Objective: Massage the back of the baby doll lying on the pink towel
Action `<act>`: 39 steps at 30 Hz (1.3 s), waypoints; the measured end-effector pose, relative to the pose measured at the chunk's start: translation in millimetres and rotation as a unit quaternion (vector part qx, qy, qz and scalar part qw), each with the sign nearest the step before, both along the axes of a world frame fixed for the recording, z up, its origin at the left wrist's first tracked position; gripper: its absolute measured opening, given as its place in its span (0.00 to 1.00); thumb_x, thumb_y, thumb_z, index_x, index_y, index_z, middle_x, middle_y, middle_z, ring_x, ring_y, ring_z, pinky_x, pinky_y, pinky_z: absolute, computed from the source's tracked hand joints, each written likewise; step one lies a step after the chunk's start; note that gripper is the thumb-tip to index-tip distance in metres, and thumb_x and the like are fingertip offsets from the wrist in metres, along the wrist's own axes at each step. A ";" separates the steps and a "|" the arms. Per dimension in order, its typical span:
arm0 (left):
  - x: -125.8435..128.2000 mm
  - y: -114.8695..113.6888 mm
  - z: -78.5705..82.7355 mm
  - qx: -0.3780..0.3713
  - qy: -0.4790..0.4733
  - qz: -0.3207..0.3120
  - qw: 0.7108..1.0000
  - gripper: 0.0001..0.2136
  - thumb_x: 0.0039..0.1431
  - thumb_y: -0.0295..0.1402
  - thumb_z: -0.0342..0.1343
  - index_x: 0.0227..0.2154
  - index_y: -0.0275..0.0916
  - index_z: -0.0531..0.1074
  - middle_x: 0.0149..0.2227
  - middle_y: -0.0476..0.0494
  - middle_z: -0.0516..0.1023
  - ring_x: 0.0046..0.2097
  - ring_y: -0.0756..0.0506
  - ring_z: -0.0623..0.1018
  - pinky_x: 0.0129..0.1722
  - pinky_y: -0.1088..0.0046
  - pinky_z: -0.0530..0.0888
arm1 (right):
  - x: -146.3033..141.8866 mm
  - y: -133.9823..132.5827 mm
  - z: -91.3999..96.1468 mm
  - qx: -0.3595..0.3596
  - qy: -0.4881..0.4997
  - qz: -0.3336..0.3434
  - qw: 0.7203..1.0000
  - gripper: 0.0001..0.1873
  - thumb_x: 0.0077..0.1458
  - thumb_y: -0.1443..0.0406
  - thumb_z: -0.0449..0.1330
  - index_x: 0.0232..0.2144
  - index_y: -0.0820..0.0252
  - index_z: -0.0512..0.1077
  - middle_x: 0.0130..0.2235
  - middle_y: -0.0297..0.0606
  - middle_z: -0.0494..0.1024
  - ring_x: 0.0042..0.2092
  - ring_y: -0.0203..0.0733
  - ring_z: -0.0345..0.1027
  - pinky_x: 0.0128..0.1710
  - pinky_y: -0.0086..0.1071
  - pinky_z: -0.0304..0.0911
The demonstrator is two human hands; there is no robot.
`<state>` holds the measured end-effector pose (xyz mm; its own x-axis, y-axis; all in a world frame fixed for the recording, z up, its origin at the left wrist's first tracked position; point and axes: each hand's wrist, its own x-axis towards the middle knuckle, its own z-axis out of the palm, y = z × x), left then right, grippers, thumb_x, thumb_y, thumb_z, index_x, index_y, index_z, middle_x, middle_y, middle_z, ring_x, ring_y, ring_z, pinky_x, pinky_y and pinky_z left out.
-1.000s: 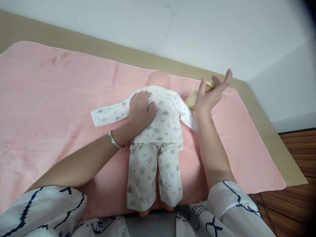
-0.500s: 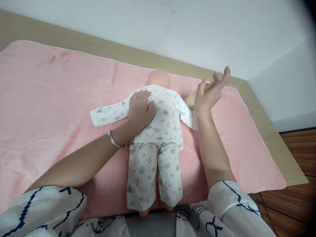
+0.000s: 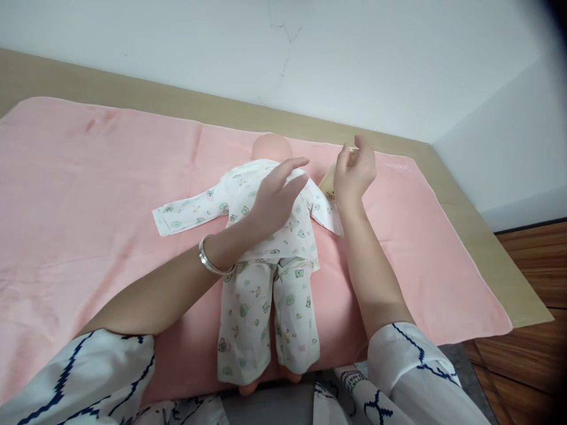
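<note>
A baby doll lies on its pink blanket, dressed in a white printed top [image 3: 239, 195] and matching trousers [image 3: 248, 313]. The round, bare back of the doll's head [image 3: 271, 147] points to the far side. Over the doll's upper body is my left hand [image 3: 277, 200], open, its fingers stretched to the right and thumb apart. My right hand [image 3: 354, 177] is raised by the doll's right-side sleeve [image 3: 326, 212], fingers bent and apart. Partly behind that hand sits a pale yellow object [image 3: 328, 183], perhaps a container; whether my fingers touch it is hidden.
The pink blanket [image 3: 110, 165] spreads over a light wooden table [image 3: 460, 206]. A white wall [image 3: 199, 53] rises along the far edge. At the right, beyond the table's corner, a brown wooden surface [image 3: 522, 354] shows. A silver bracelet [image 3: 208, 257] circles my left wrist.
My left hand has come off the doll's top and shifted right, fingers now pointing right. My right hand has moved left, and its outstretched finger has bent in. The view has shifted slightly.
</note>
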<state>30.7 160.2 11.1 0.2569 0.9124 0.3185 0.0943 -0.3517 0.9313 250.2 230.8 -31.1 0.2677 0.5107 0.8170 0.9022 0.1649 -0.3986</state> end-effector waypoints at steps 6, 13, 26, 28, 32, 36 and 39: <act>60.2 46.8 31.9 -0.319 -0.274 -0.143 0.896 0.30 0.72 0.48 0.32 0.67 0.36 0.60 0.65 0.33 0.69 0.71 0.37 0.65 0.64 0.52 0.70 | -2.5 -0.2 0.1 -0.003 -0.011 0.015 1.000 0.27 0.70 0.49 0.43 0.50 0.60 0.72 0.50 0.48 0.76 0.55 0.48 0.73 0.59 0.49 0.68; 79.3 72.0 42.3 -0.435 -0.448 -0.160 0.765 0.34 0.72 0.52 0.36 0.73 0.38 0.47 0.71 0.35 0.59 0.73 0.37 0.60 0.64 0.55 0.71 | -3.6 0.2 -2.2 -0.030 -0.024 -0.007 0.999 0.23 0.68 0.55 0.45 0.54 0.59 0.70 0.60 0.50 0.73 0.63 0.51 0.68 0.63 0.50 0.64; 19.2 15.8 47.4 -0.468 -0.430 -0.146 0.758 0.36 0.67 0.46 0.46 0.74 0.38 0.48 0.71 0.33 0.62 0.73 0.38 0.61 0.68 0.61 0.66 | -11.0 -8.5 4.8 -0.047 -0.006 -0.030 0.998 0.20 0.59 0.61 0.49 0.51 0.59 0.70 0.55 0.50 0.76 0.59 0.51 0.71 0.57 0.47 0.68; 2.1 3.8 48.6 -0.472 -0.420 -0.137 0.763 0.36 0.67 0.45 0.47 0.73 0.36 0.49 0.69 0.32 0.65 0.72 0.39 0.64 0.68 0.63 0.66 | -13.3 -9.7 7.5 -0.048 -0.002 -0.041 0.998 0.20 0.58 0.62 0.49 0.50 0.60 0.71 0.55 0.51 0.77 0.59 0.51 0.71 0.57 0.47 0.68; -22.4 -12.6 53.9 -0.504 -0.384 -0.107 0.767 0.34 0.66 0.40 0.47 0.72 0.31 0.52 0.68 0.29 0.67 0.70 0.39 0.67 0.69 0.63 0.64 | -19.6 -19.3 14.4 -0.063 -0.018 -0.061 0.996 0.22 0.56 0.62 0.50 0.50 0.62 0.73 0.59 0.52 0.76 0.59 0.53 0.72 0.57 0.48 0.67; -37.0 -22.2 62.7 -0.509 -0.363 -0.116 0.772 0.33 0.65 0.37 0.46 0.72 0.31 0.53 0.68 0.28 0.66 0.70 0.38 0.67 0.69 0.62 0.65 | -21.6 -32.5 24.5 -0.102 -0.047 -0.063 0.992 0.25 0.55 0.63 0.52 0.54 0.64 0.73 0.63 0.53 0.73 0.63 0.56 0.68 0.63 0.53 0.61; -45.2 -28.5 70.0 -0.487 -0.370 -0.116 0.783 0.33 0.66 0.37 0.46 0.72 0.33 0.54 0.67 0.30 0.68 0.69 0.40 0.68 0.69 0.63 0.66 | -22.1 -40.0 41.1 -0.105 -0.058 -0.062 0.991 0.32 0.53 0.62 0.55 0.60 0.65 0.68 0.69 0.56 0.63 0.72 0.61 0.52 0.68 0.61 0.52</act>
